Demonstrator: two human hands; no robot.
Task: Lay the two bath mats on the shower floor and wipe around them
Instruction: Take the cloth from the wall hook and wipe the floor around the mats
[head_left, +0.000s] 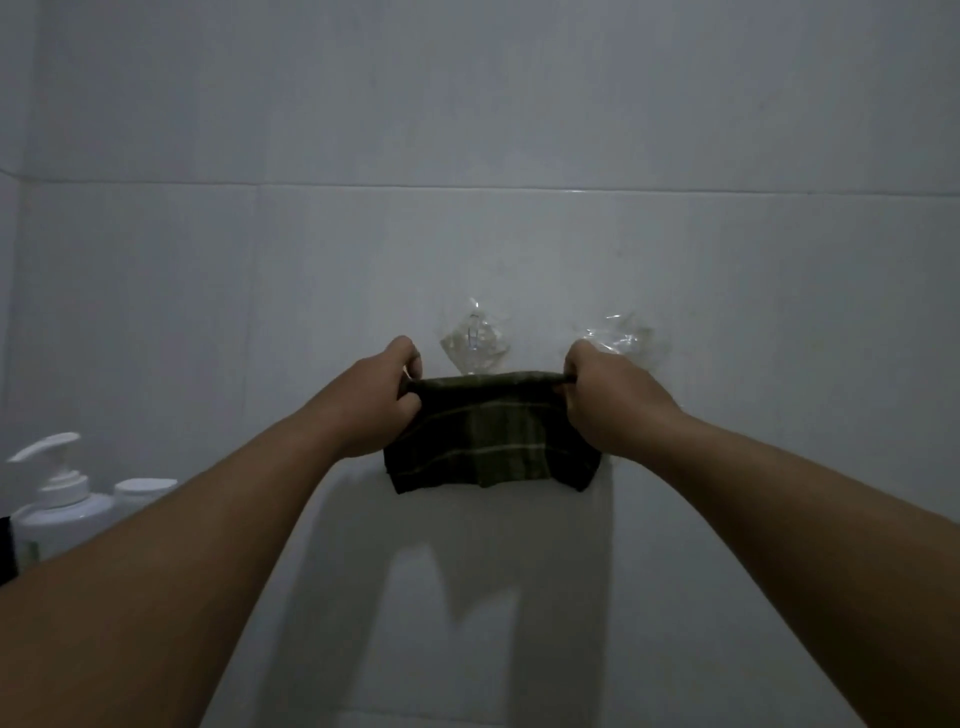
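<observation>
A dark green checked cloth with pale stripes hangs folded against the white tiled wall. My left hand grips its upper left corner and my right hand grips its upper right corner, stretching the top edge flat between them. Both arms reach forward at about chest height. Two clear adhesive wall hooks sit just above the cloth: a left hook and a right hook, the latter partly hidden by my right hand. No bath mat or shower floor is in view.
A white pump bottle and a second white-capped bottle stand at the lower left beside my left forearm. A dark object shows at the left edge. White wall tiles fill everything else.
</observation>
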